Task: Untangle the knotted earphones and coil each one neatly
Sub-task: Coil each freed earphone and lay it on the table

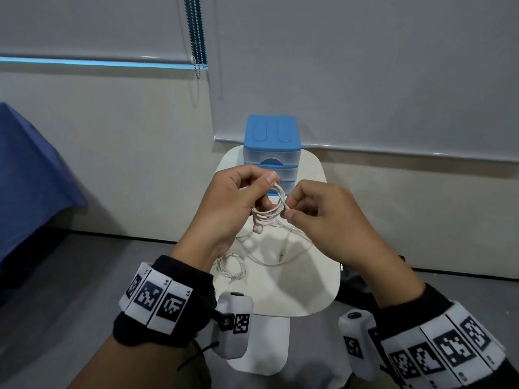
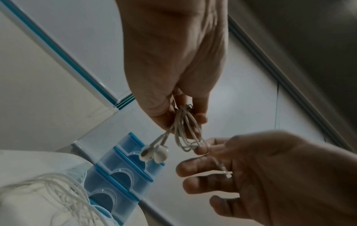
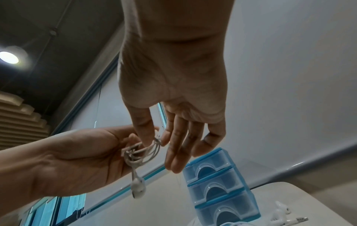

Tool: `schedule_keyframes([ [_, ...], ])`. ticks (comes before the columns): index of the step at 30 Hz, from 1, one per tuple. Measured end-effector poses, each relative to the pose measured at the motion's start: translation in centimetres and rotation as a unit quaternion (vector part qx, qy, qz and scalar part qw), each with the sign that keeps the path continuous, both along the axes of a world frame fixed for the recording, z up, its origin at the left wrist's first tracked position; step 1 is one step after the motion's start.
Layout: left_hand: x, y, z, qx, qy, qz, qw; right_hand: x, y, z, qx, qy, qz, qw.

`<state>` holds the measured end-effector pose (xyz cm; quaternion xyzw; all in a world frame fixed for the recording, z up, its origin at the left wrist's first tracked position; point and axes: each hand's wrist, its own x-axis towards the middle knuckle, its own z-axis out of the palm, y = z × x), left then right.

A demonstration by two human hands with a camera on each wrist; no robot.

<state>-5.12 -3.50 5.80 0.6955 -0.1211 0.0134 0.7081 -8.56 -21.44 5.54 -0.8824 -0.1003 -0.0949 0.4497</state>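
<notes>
1. Work surface: a small white table (image 1: 306, 287) carries a blue drawer unit (image 1: 271, 148) at its far edge. Both hands work in the air above the table, in front of the drawers.
2. Left hand (image 1: 224, 203): fingers curled, holding the coiled earphone (image 1: 271, 204) as a bundle of loops between thumb and fingers. The two earbuds (image 2: 154, 153) hang below the loops, touching each other.
3. Right hand (image 1: 323, 217): thumb and forefinger pinch the free end of the cord just beside the loops; the other fingers are loosely extended. The left wrist view shows the plug (image 2: 226, 173) lying across these fingers.
4. Other earphones: a finished coil (image 1: 230, 266) lies on the table near the left wrist. A loose cord (image 1: 280, 248) with its jack exposed lies spread out beside it, not yet coiled.
5. Step in hand (judgement): securing the tail of the held coil. Recommended practice:
   - Keep the left grip firm on all loops so none slips out of the bundle.
   - Wrap the tail around the middle of the loops under light, even tension.
   - Tuck the plug end through a loop to lock it.
   - Keep the earbuds hanging clear of the wrap.
6. Risk (judgement): excess pull may collapse the loops; slack may let them spring open.
</notes>
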Motion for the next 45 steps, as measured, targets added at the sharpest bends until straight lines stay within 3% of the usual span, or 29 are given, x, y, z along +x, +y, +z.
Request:
schedule_keyframes([
  [6, -0.6, -0.3, 0.3, 0.080, -0.019, -0.009, 0.997, 0.5, 0.0, 0.6, 0.086, 0.069, 0.014, 0.994],
  [13, -0.8, 0.2, 0.1, 0.100, -0.045, -0.058, 0.992, 0.9, -0.9, 0.7, 0.058, 0.070, 0.011, 0.996],
  [17, -0.8, 1.3, -1.4, 0.136, 0.013, -0.134, 0.982, 0.5, -2.0, -0.4, 0.090, 0.137, -0.015, 0.986],
  [23, -0.6, 0.8, -3.9, 0.251, 0.099, -0.169, 0.948, 0.1, -2.8, -3.9, 0.118, 0.288, -0.038, 0.950],
  [30, 0.3, -2.0, -6.7, 0.470, 0.047, -0.149, 0.869, 0.0, -2.8, -6.7, 0.083, 0.400, -0.059, 0.911],
  [35, 0.6, -2.6, -7.1, 0.553, -0.017, -0.110, 0.825, 0.9, -2.7, -6.9, 0.010, 0.393, -0.047, 0.918],
  [41, 1.2, -1.9, -6.2, 0.550, -0.020, -0.115, 0.827, 1.7, -2.8, -6.6, -0.106, 0.337, -0.063, 0.933],
  [45, 3.5, 0.0, -4.3, 0.553, -0.047, -0.097, 0.826, 2.6, -3.8, -6.4, -0.119, 0.255, -0.093, 0.955],
])
